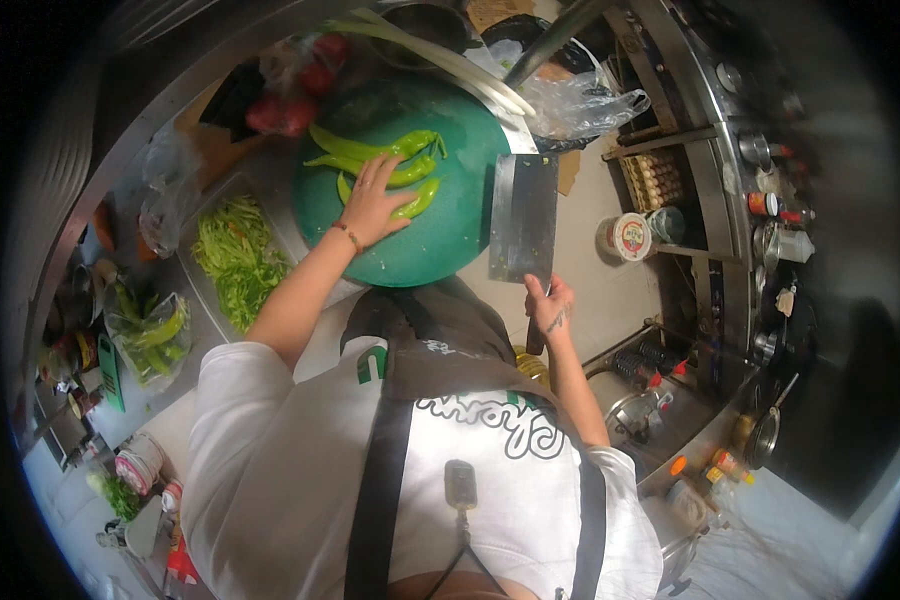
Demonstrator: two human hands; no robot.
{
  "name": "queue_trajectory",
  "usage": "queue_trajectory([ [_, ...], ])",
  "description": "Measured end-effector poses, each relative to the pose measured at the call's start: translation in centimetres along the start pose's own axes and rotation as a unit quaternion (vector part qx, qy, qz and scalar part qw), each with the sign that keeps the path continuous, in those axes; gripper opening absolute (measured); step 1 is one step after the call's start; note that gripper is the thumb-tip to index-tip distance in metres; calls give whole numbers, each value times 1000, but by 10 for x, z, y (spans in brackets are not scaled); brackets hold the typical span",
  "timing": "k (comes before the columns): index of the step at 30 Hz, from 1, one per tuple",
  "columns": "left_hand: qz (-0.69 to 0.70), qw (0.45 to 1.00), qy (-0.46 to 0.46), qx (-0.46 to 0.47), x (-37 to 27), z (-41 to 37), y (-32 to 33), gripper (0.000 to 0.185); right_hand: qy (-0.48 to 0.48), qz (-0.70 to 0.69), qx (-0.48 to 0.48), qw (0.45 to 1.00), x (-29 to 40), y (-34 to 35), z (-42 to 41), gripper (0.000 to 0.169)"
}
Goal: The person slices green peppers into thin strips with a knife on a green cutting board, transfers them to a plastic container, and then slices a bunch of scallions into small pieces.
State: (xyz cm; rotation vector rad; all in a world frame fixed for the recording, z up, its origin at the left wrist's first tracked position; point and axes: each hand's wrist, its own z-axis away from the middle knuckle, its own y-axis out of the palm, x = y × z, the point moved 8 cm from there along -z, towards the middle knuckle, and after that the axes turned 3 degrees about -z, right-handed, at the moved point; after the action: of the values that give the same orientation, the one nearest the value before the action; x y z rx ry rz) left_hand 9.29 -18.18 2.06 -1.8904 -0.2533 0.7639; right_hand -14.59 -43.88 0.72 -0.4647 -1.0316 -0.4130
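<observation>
Several long green peppers [412, 142] lie on a round green cutting board [457, 232]. My left hand [379, 199] rests over the lower ones with its fingers apart, touching them and partly hiding them. My right hand [553, 304] grips the handle of a broad cleaver [523, 217]. The cleaver's blade is off the board's right edge, flat side towards me, with small green bits stuck to it.
Shredded green vegetable [240, 259] fills a clear tray left of the board. Long scallion stalks [450, 64] cross its far edge. Red tomatoes [289, 109] sit at the far left. A bag of green peppers [154, 337], a white tub [626, 236] and egg trays [652, 180] stand farther out.
</observation>
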Motion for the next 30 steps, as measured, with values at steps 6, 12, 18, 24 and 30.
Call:
queue_trajectory([
  [6, 45, 996, 50, 63, -2, 2, 32, 49, -182, 245, -48, 951, 38, -6, 21, 18],
  [12, 49, 998, 36, 36, -27, 20, 23, 49, -229, 373, -4, 899, 87, 26, 34, 19],
  [18, 77, 996, 32, -5, -23, 26, 30, 47, -225, 515, 82, 823, 105, 51, 27, 14],
  [24, 87, 996, 37, 3, -24, 20, 27, 47, -151, 562, 160, 797, 75, 64, 6, 12],
  [30, 137, 988, 26, 59, -21, 19, 17, 46, -162, 500, 158, 836, 45, 69, -25, 16],
])
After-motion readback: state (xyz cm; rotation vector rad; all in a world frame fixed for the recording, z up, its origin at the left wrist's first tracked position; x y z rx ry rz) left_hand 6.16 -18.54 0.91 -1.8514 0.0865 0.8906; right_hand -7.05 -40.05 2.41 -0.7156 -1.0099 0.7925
